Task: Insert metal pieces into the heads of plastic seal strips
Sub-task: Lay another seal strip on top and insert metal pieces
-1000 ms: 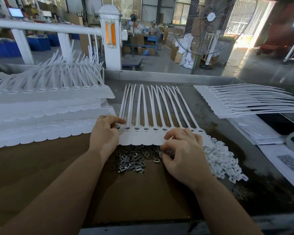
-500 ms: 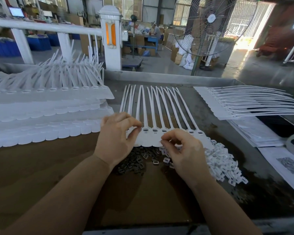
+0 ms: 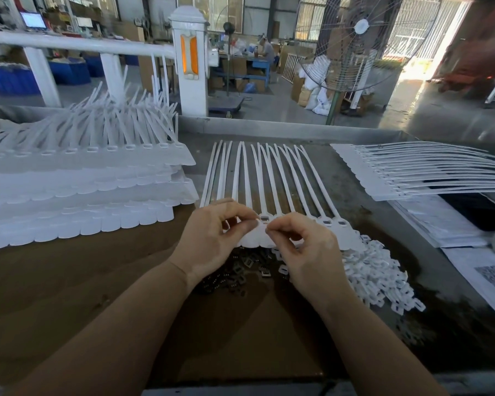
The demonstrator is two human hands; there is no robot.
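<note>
Lying flat on the worktable [image 3: 369, 195], a joined row of white plastic seal strips [image 3: 269, 181] has its tails pointing away from the person and its heads at the near edge, under both hands. Left hand [image 3: 212, 241]: thumb and forefinger curled, pinching the head end of the row near its middle. Right hand [image 3: 306, 252]: thumb and forefinger pinched together at the slot of a head just beside the left fingertips; whatever sits between them is too small to make out. Metal pieces [image 3: 240, 270] lie in a loose dark pile on the table directly below the hands, partly hidden by them. Small white plastic clips [image 3: 377, 275] form a second pile just to the right, touching the row's right end. Left of the row: tall stack of more white seal strips [image 3: 77, 190], tails fanned upward. Far right: another set of strips [image 3: 426, 172] lying sideways on the table. Beyond the table: white post [image 3: 190, 61] with orange panels and a standing fan [image 3: 352, 44].
</note>
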